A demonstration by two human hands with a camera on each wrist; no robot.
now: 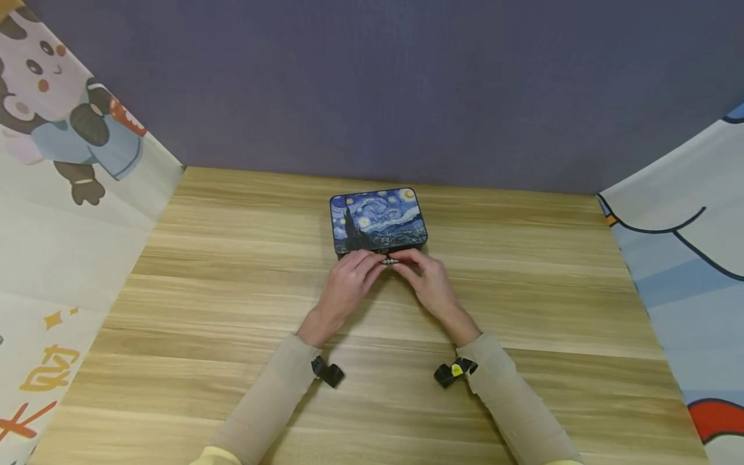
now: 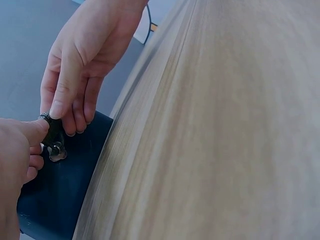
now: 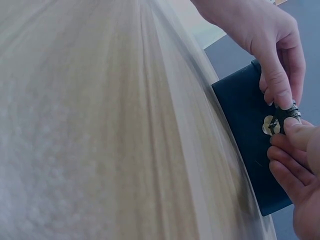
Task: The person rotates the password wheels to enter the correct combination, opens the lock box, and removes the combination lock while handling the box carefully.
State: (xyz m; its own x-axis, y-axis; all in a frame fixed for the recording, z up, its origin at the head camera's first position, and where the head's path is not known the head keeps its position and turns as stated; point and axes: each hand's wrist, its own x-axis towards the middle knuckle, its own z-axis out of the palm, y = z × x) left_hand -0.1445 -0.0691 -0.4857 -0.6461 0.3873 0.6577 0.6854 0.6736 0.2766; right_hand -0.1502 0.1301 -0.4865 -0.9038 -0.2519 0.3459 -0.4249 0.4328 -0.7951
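A rectangular box (image 1: 378, 223) with a swirling blue night-sky painting on its lid lies closed on the table. On its dark front face is a metal clasp (image 3: 270, 126), and a small combination padlock (image 3: 288, 116) with ridged dials hangs there. My left hand (image 1: 347, 284) pinches one end of the padlock between thumb and fingers. From the other side, my right hand (image 1: 431, 284) pinches its opposite end. Both thumbs face me in front of the box. The fingers hide part of the padlock in each view.
The wood-grain table (image 1: 232, 258) extends around the box on all sides. Behind it stands a dark blue-grey wall panel (image 1: 372, 90). Printed cloths with cartoon figures hang at the left (image 1: 87, 226) and right (image 1: 680, 258). Each sleeve carries a black wrist camera (image 1: 328, 372).
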